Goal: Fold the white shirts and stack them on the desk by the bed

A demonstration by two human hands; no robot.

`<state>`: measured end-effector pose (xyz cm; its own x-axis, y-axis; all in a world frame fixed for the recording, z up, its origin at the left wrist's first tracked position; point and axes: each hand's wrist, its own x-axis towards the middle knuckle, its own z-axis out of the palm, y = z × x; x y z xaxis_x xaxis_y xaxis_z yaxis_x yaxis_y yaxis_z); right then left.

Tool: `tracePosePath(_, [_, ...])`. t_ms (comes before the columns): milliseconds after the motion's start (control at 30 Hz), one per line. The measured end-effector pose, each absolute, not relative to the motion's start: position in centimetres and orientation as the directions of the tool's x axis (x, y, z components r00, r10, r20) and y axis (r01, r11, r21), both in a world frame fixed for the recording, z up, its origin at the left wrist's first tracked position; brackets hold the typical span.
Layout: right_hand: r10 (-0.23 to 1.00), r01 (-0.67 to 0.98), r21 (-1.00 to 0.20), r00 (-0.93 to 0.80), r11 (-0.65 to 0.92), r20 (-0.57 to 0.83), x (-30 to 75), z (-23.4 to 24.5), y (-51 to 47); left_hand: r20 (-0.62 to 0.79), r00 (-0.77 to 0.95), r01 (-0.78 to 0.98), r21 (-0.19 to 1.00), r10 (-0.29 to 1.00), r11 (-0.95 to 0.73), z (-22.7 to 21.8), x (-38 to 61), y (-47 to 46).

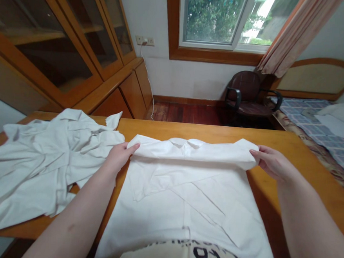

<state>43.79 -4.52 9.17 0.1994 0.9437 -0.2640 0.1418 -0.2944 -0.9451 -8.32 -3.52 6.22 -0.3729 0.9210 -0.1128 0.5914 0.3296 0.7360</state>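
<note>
A white shirt (191,193) lies flat on the wooden table (305,154) in front of me, its sleeves crossed over its back and its collar end folded over at the far side. My left hand (120,155) pinches the left end of that folded edge. My right hand (271,161) pinches the right end. Both hands are closed on the cloth.
A crumpled pile of white garments (40,163) covers the table's left part. Beyond the table stand a wooden glass-door cabinet (77,44), a dark armchair (247,97) under the window, and a bed (328,128) at the right.
</note>
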Motion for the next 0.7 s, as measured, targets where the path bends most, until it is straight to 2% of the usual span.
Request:
tracePosePath(100, [0.912,0.131,-0.903,0.009,-0.408,-0.411,43.8,8.0,-7.1,-0.129,-0.36,0.579,0.746,0.924,0.33,5.1,-8.4,-6.7])
tracePosePath(200, [0.839,0.193,-0.822,0.005,-0.535,-0.545,43.0,6.8,-9.3,-0.254,-0.335,0.436,0.812,0.907,0.389,3.5,-7.8,-9.3])
tracePosePath(300, [0.8,0.16,-0.786,0.054,-0.598,-0.598,42.1,5.8,-10.4,-0.356,-0.326,0.235,0.867,0.876,0.44,2.4,-7.1,-10.5])
tracePosePath(367, [0.807,0.108,-0.8,0.084,-0.59,-0.584,41.7,5.1,-10.4,-0.356,-0.315,0.203,0.88,0.88,0.429,2.1,-6.8,-10.3])
tracePosePath(467, [0.843,0.086,-0.841,0.126,-0.534,-0.523,41.9,3.9,-9.2,-0.332,-0.267,0.258,0.88,0.905,0.399,2.0,-6.6,-9.0])
tracePosePath(600, [0.87,0.169,-0.862,0.228,-0.477,-0.437,42.3,2.4,-6.0,-0.296,-0.227,0.284,0.891,0.928,0.354,1.3,-6.7,-6.3])
tracePosePath(700, [0.875,0.246,-0.867,0.342,-0.434,-0.341,42.2,1.8,-3.2,-0.213,-0.237,0.392,0.872,0.948,0.294,0.5,-6.6,-3.9])
